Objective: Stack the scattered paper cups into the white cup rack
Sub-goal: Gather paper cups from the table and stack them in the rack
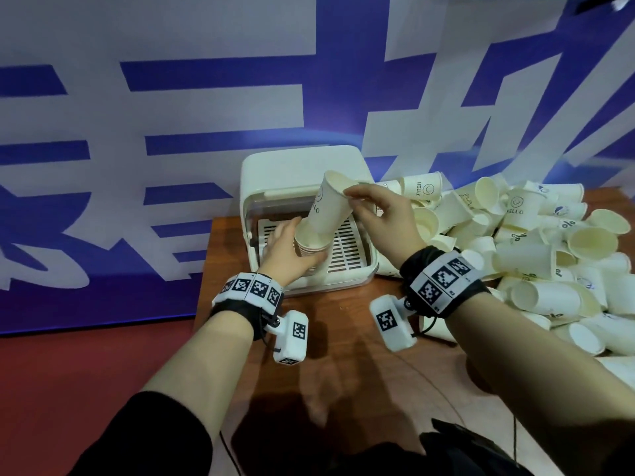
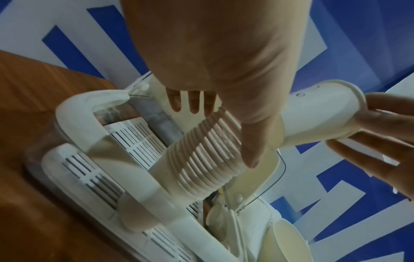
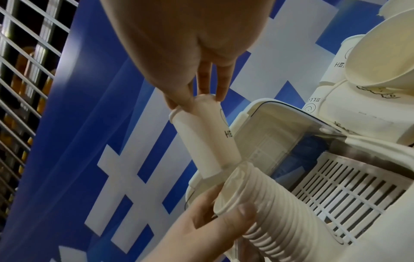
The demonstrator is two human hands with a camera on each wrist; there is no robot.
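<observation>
A paper cup [image 1: 329, 205], tilted, has its base set into the top of the cup stack [image 1: 311, 247] standing in the white cup rack [image 1: 347, 250]. The right hand [image 1: 381, 214] fingers pinch its rim; the left hand [image 1: 287, 250] curls round the stack. Loose cups [image 1: 536, 255] crowd the bench [image 1: 343, 324] to the right.

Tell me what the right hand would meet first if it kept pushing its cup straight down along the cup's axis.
The right hand pinches the cup, whose base already enters the nested stack held by the left hand. The stack's top cup comes first, probably almost at once.
</observation>
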